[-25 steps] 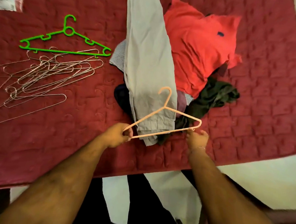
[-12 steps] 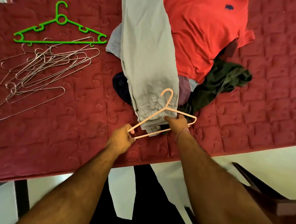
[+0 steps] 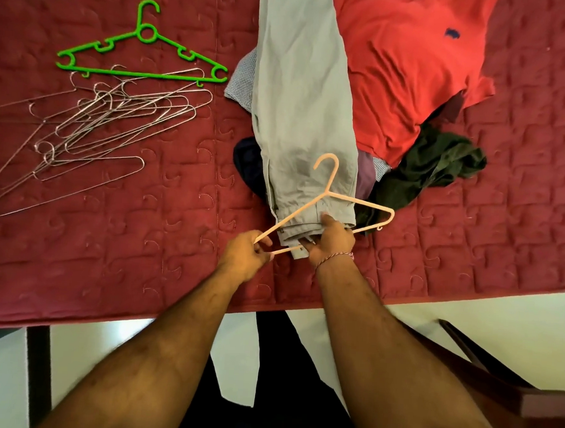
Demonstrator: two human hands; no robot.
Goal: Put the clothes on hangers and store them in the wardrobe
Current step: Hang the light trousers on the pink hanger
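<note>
Folded grey trousers [image 3: 305, 94] lie lengthwise on the red quilted table [image 3: 125, 254], on top of a heap of clothes. A peach plastic hanger [image 3: 329, 196] lies over their near end. My left hand [image 3: 248, 254] pinches the hanger's left corner. My right hand [image 3: 334, 239] grips the trousers' near end, inside the hanger's triangle. A red shirt [image 3: 410, 66] and a dark green garment [image 3: 430, 169] lie to the right of the trousers.
A green plastic hanger [image 3: 142, 52] and a pile of several wire hangers [image 3: 92, 128] lie at the table's left. The table's near edge runs just below my hands. A dark wooden chair [image 3: 507, 386] stands at lower right. No wardrobe is in view.
My right hand has moved from the hanger's right corner to the trousers' near end inside the hanger. The left hand keeps its hold on the left corner.
</note>
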